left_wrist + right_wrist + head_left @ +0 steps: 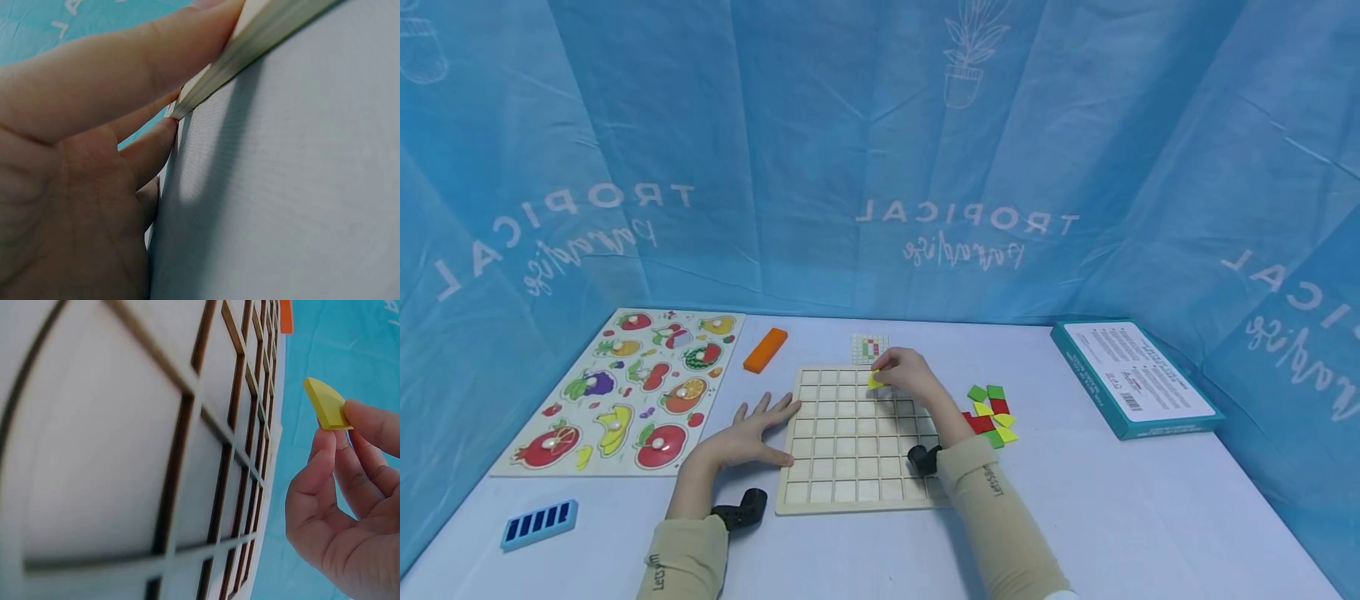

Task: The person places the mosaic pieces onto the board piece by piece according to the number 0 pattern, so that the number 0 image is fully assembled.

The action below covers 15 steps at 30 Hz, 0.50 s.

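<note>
A wooden grid board [846, 429] with square cells lies on the white table. My right hand [913, 379] is over its far part, pinching a yellow tile [874, 382] between thumb and fingers. Seen from the right wrist, this tile [328, 406] has one curved edge and is held above the board surface. With fingers spread, my left hand [741, 437] touches the board's left edge; in the left wrist view its fingertips rest against the wooden side [219, 72]. Just beyond the board lies a small pattern card [861, 348], with coloured squares printed on it.
Several red, green and yellow tiles [985, 423] lie right of the board, partly behind my right forearm. A fruit puzzle [587, 429] and an orange block [765, 350] are to the left. Nearer sits a blue slotted piece [539, 525]. A teal box [1135, 379] lies far right.
</note>
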Tool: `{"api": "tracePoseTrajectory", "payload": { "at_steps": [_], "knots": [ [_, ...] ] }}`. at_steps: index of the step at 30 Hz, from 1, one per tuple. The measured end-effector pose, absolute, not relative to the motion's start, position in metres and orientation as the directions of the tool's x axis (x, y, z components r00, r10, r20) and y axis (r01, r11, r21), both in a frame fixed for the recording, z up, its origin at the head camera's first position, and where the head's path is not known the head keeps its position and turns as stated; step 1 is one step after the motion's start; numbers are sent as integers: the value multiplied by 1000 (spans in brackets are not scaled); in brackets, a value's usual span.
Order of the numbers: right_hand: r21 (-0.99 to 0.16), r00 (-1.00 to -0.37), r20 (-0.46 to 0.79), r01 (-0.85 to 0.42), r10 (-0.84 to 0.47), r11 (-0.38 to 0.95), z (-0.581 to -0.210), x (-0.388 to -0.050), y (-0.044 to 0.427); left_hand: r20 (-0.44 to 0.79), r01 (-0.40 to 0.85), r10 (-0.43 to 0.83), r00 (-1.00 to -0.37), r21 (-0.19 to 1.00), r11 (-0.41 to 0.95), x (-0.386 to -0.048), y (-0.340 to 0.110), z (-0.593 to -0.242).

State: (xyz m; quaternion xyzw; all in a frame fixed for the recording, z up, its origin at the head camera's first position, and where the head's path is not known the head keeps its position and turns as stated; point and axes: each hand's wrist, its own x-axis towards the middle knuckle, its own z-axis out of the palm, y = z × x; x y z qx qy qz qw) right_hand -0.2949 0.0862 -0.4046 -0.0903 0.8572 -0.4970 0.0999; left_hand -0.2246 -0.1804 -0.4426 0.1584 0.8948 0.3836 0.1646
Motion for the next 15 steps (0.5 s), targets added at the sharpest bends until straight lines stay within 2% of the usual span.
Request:
{"api": "tracePoseTrajectory", "payload": {
  "at_steps": [4, 15],
  "knots": [
    [-877, -960, -81, -59, -266, 477, -408, -297, 80, -175, 157, 407, -896, 733, 661, -224, -180, -442],
    [-829, -936, -85, -123, -341, 545, -410, -299, 67, -180, 154, 410, -894, 736, 659, -222, -179, -438]
  ]
}}
